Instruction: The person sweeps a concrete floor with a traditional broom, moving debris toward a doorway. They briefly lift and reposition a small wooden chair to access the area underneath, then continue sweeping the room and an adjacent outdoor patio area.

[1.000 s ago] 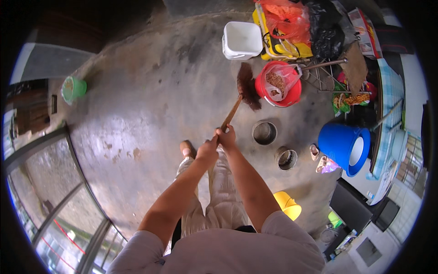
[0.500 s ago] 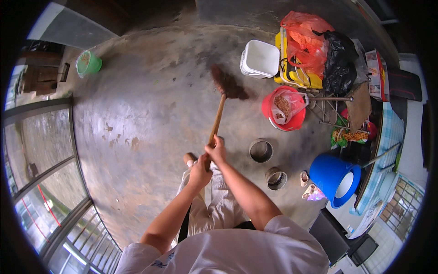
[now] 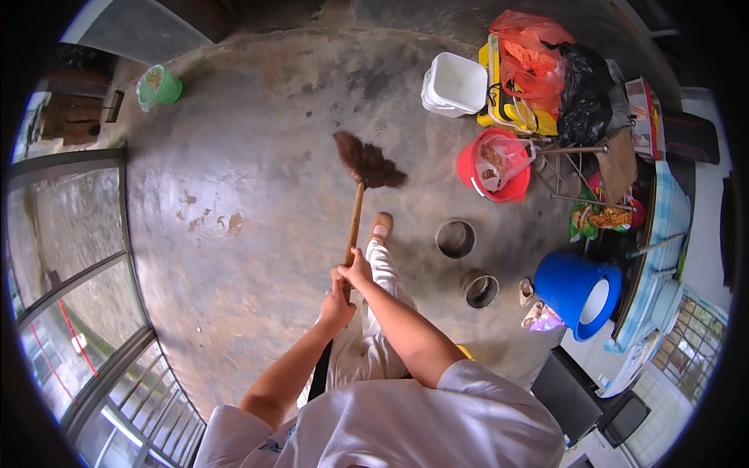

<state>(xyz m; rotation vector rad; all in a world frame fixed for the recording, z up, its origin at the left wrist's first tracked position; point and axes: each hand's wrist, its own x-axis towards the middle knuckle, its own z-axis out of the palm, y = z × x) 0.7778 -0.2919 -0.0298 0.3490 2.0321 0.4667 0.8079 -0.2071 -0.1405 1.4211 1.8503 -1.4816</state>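
Observation:
A broom point(image 3: 353, 218) with a wooden handle and a brown bristle head point(image 3: 368, 161) slants away from me, its bristles on the concrete floor ahead. Both of my hands are closed around the handle. My right hand point(image 3: 356, 270) grips farther along it, and my left hand point(image 3: 337, 309) wraps the part nearer my body, just below the right. The handle's near end is hidden by my left hand and forearm. In light trousers, my right leg reaches forward, with a brown shoe point(image 3: 381, 225) flat on the floor right of the handle.
Right of the broom are a white bucket point(image 3: 456, 82), a red bucket point(image 3: 509, 186) with a bag inside, and two round containers point(image 3: 456, 238). A blue barrel point(image 3: 566, 285) stands farther right. Back left sits a green bucket point(image 3: 160, 87); a framed glass partition point(image 3: 129, 226) edges the left side.
The broom head has moved left and slightly nearer, and the handle stands straighter ahead. Both hands have shifted a little left with it. My right foot has stepped forward, and the whole view has shifted slightly.

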